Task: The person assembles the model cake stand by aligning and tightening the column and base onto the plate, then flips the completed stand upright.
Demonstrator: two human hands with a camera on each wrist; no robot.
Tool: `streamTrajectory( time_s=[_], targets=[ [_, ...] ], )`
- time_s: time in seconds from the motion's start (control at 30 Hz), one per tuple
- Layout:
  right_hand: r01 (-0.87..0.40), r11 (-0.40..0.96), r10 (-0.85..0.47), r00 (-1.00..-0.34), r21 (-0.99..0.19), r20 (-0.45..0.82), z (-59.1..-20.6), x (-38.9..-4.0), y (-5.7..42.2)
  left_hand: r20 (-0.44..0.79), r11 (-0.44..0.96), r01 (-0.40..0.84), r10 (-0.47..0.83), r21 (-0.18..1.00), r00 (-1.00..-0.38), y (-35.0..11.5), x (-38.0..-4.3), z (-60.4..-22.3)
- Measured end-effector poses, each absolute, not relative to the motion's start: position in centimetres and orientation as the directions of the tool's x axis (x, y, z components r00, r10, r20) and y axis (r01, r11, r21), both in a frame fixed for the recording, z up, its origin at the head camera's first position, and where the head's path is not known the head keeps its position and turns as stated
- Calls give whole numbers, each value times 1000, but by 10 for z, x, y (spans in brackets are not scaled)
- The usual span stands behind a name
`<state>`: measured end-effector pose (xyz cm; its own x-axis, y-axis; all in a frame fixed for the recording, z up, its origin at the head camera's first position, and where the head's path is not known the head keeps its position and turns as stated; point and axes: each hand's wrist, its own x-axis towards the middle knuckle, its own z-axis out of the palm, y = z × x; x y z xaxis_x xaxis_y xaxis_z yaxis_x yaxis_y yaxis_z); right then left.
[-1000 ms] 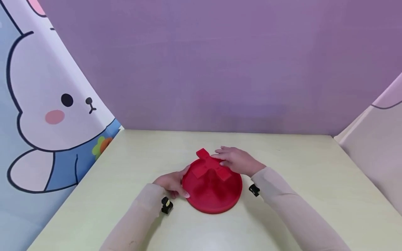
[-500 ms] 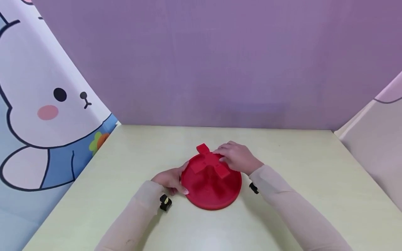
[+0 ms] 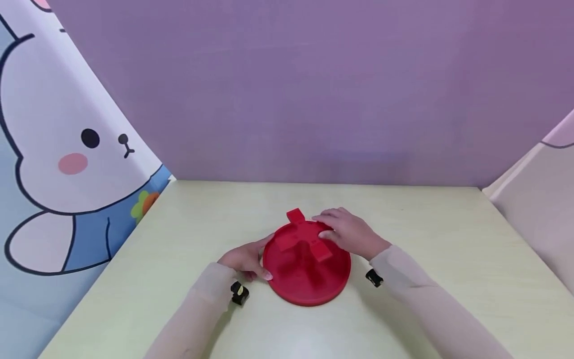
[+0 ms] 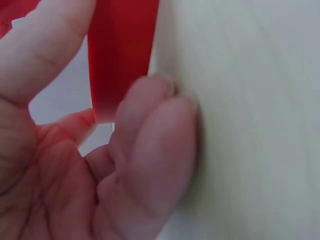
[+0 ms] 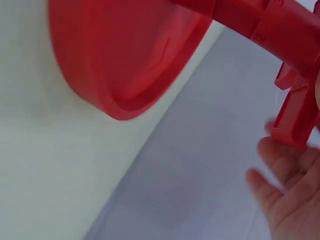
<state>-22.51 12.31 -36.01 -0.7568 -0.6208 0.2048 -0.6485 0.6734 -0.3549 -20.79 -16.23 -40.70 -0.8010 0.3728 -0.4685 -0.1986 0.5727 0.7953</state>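
Note:
A red stand with a round, rimmed base (image 3: 307, 291) rests on the table, its short post rising to a cross-shaped top (image 3: 307, 231). My left hand (image 3: 244, 259) holds the base at its left edge, thumb at the near side. In the left wrist view the red rim (image 4: 122, 50) lies between thumb and fingers. My right hand (image 3: 354, 234) holds an arm of the cross at the right. From the right wrist, the post (image 5: 262, 27) shows small markings, and fingers lie behind the arm's end (image 5: 292, 120). The right thumb is mostly out of that view.
The pale table (image 3: 202, 209) runs back to a purple wall panel (image 3: 287, 89). A rabbit-printed sheet (image 3: 45, 189) hangs at the left and a whitish one (image 3: 538, 199) at the right. Black wrist devices (image 3: 239, 293) sit under both cuffs.
My right hand's fingers have drawn in and curl more about the cross's arm. The left hand stays at the base's edge. The head view has shifted slightly.

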Motion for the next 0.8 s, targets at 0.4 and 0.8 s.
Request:
streamTrajectory(
  time_s=[0.4,0.8],
  targets=[
    [-294,698,-354,-934,-654,42,-374,-207,162,-465,612,-200,310,765,-829,-172,-205,-402],
    [-137,704,-289,-952,-697,-105,-390,-205,165,-449,591,-198,315,782,-836,-181,-207,-394]
  ],
)
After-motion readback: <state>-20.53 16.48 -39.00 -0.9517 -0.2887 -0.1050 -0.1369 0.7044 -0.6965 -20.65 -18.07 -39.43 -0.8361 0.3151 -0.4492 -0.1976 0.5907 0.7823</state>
